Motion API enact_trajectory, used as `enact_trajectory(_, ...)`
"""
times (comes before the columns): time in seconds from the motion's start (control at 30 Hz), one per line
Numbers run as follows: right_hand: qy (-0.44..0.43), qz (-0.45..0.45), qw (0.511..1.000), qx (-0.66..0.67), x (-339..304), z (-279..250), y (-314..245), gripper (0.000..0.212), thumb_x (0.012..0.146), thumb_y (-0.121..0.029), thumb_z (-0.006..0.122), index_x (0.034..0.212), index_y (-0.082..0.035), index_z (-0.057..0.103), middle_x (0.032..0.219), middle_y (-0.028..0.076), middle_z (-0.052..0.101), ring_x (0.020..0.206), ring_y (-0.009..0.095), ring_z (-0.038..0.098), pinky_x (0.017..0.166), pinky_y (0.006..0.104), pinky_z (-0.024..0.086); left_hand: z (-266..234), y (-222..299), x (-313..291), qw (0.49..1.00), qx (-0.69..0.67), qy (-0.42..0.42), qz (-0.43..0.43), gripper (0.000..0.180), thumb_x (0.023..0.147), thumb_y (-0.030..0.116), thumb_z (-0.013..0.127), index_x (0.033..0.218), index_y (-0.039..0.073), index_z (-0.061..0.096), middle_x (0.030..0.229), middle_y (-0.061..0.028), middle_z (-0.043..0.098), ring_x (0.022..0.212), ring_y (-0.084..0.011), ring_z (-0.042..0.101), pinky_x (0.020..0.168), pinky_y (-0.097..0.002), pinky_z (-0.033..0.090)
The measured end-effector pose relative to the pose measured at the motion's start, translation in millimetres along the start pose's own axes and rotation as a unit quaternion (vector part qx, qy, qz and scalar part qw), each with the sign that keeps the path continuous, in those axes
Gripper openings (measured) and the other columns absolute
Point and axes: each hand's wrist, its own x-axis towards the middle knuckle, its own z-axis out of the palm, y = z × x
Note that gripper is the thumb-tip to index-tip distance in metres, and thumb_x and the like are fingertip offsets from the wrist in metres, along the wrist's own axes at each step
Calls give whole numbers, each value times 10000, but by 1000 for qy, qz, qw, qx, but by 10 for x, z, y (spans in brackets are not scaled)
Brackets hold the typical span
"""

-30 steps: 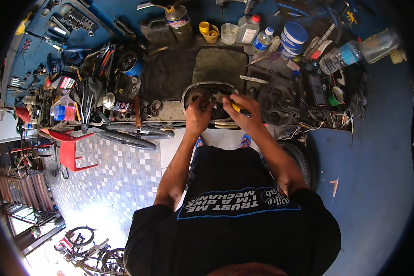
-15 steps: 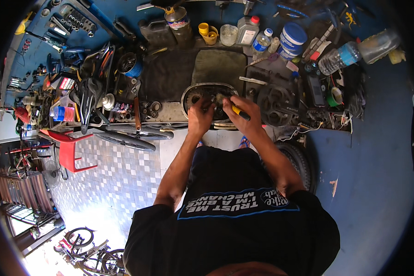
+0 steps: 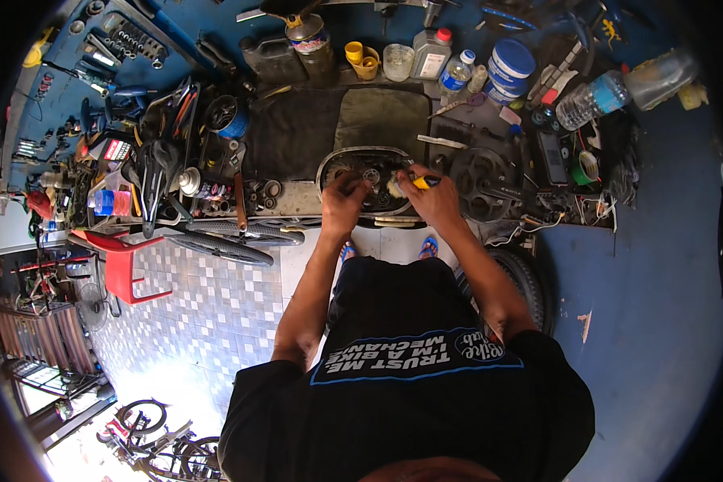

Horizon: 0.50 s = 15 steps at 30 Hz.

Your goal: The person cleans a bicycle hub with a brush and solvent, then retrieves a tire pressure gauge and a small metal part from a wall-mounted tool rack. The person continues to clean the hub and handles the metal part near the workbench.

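Observation:
My right hand (image 3: 435,202) is closed around a brush (image 3: 424,182) with a yellow and black handle. Its pale bristles (image 3: 396,187) point left over a dark tub (image 3: 365,149) with a light rim, at the front edge of the workbench. Over the tub's left side, my left hand (image 3: 342,210) has its fingers bent round a dark round part that looks like a sprocket (image 3: 339,174), mostly covered by the fingers. A small ring-shaped metal part (image 3: 371,174) shows between the hands, and more dark parts lie in the tub.
Right of the tub lies a crankset (image 3: 478,183). A dark mat (image 3: 381,116) stretches behind it, with bottles and a blue-and-white bucket (image 3: 512,68) at the back. A bicycle saddle (image 3: 159,165) and a blue can (image 3: 233,122) stand left. Tyres (image 3: 225,241) and a red chair (image 3: 120,265) are below the bench.
The brush has swung so its handle points more to the right, and its bristles have come into view. My left hand has shifted slightly, showing more small parts between the hands.

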Motion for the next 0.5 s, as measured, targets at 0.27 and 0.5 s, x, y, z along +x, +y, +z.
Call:
enact_trajectory(0.27, -81, -91, 987, 102, -89, -52, 127, 288, 949, -331, 799, 1018, -59, 730, 907, 149, 766, 863, 335, 764, 757, 402, 583, 41, -75, -15, 993, -119, 6, 10, 308, 1016, 58, 690, 1284, -87, 645, 991, -147, 777, 912, -184, 753, 830, -300, 588)
enact_trajectory(0.5, -60, -69, 962, 258, 22, -155, -97, 289, 946, -290, 809, 950, -19, 710, 855, 138, 721, 754, 285, 711, 707, 373, 545, 10, -142, 95, 999, 22, -9, 30, 260, 1031, 58, 663, 1232, -104, 687, 1056, -201, 782, 890, -236, 786, 771, -325, 642)
